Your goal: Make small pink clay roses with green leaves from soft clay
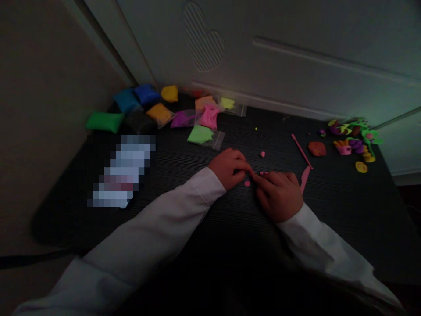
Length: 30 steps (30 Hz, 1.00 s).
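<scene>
Your left hand [231,169] and right hand [279,195] are meeting over the dark worktop [184,175], and their fingers are touching at the tips. I can't tell if they are pinching anything. A flat pink dot [247,183] is lying just under that spot, and tiny pink bits [262,173] are sitting by your right fingers. A pink lump [262,154] is resting farther back.
</scene>
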Each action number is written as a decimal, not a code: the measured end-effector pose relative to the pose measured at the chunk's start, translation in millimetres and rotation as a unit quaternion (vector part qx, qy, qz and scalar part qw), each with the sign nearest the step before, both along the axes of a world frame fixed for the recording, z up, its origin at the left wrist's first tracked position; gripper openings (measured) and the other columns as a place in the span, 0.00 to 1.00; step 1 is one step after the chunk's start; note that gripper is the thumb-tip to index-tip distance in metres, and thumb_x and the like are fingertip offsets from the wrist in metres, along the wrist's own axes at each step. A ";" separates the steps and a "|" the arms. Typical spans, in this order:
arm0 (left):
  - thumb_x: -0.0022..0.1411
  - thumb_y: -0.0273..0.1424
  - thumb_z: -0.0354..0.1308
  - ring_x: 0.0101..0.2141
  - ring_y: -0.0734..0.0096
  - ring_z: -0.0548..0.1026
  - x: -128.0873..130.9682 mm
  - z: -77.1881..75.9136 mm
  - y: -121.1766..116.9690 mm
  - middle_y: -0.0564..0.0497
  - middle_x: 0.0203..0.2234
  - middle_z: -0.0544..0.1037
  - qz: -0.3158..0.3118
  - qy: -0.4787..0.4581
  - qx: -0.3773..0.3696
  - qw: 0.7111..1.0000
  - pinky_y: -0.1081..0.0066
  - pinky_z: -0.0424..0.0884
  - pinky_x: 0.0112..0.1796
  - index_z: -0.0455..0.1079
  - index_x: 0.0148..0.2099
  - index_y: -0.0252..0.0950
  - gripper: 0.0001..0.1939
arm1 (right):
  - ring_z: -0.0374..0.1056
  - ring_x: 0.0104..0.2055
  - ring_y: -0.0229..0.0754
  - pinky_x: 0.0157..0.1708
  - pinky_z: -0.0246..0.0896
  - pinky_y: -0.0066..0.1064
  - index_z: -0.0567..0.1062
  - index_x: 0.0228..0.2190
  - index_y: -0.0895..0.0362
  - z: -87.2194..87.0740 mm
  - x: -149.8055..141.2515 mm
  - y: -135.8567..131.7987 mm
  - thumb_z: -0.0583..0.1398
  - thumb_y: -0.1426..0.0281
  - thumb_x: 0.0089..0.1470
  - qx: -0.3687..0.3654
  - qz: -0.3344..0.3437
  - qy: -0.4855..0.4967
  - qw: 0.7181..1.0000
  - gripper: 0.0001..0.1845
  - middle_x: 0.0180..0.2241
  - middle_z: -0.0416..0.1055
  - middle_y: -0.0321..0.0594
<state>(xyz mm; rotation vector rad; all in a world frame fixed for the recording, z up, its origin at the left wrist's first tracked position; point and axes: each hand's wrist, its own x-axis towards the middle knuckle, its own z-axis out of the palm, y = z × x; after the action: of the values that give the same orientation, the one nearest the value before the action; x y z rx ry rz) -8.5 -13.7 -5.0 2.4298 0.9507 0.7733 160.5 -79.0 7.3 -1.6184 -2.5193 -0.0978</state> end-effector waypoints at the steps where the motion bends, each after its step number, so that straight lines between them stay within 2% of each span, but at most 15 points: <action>1: 0.50 0.25 0.50 0.32 0.73 0.66 -0.2 -0.5 0.1 0.50 0.28 0.70 -0.007 0.001 0.005 1.000 0.69 0.63 0.37 0.73 0.33 0.37 0.11 | 0.60 0.33 0.41 0.34 0.42 0.35 0.69 0.41 0.52 0.8 -0.1 0.0 0.50 0.68 0.50 -0.003 0.001 -0.008 1.000 0.16 0.31 0.68 0.39; 6: 0.50 0.27 0.51 0.33 0.70 0.66 -1.4 -3.5 1.2 0.48 0.29 0.70 -0.036 0.013 0.033 0.999 0.67 0.63 0.37 0.73 0.36 0.37 0.12 | 0.60 0.34 0.42 0.34 0.42 0.35 0.67 0.43 0.52 2.9 0.3 -1.1 0.49 0.68 0.50 -0.017 0.003 -0.031 0.999 0.17 0.31 0.67 0.40; 14: 0.51 0.27 0.49 0.33 0.70 0.65 -1.0 -5.9 2.0 0.48 0.28 0.70 -0.023 0.026 0.049 0.998 0.68 0.63 0.37 0.73 0.36 0.37 0.12 | 0.60 0.34 0.42 0.33 0.44 0.34 0.63 0.47 0.52 -0.2 2.7 -2.3 0.48 0.68 0.51 -0.027 0.016 -0.030 0.999 0.20 0.31 0.66 0.41; 26: 0.52 0.27 0.48 0.34 0.70 0.65 -1.1 -4.6 0.2 0.48 0.29 0.70 -0.024 0.030 0.036 0.999 0.67 0.62 0.38 0.72 0.36 0.36 0.12 | 0.61 0.33 0.42 0.33 0.46 0.34 0.67 0.44 0.52 1.0 4.4 -2.5 0.50 0.69 0.50 -0.026 0.022 0.004 0.999 0.18 0.30 0.67 0.39; 30: 0.53 0.26 0.47 0.35 0.71 0.65 -0.9 -1.7 -0.1 0.47 0.31 0.70 -0.015 0.033 0.023 0.999 0.67 0.62 0.39 0.70 0.39 0.34 0.13 | 0.60 0.34 0.41 0.34 0.46 0.34 0.63 0.47 0.53 1.2 2.9 -2.6 0.50 0.69 0.50 -0.020 0.019 0.015 1.000 0.20 0.32 0.67 0.40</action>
<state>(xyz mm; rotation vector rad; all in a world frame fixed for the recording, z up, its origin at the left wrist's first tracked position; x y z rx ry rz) -9.4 -13.8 -6.8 2.5175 0.9276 0.7165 163.3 -81.5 8.5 -1.5747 -2.5445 -0.0185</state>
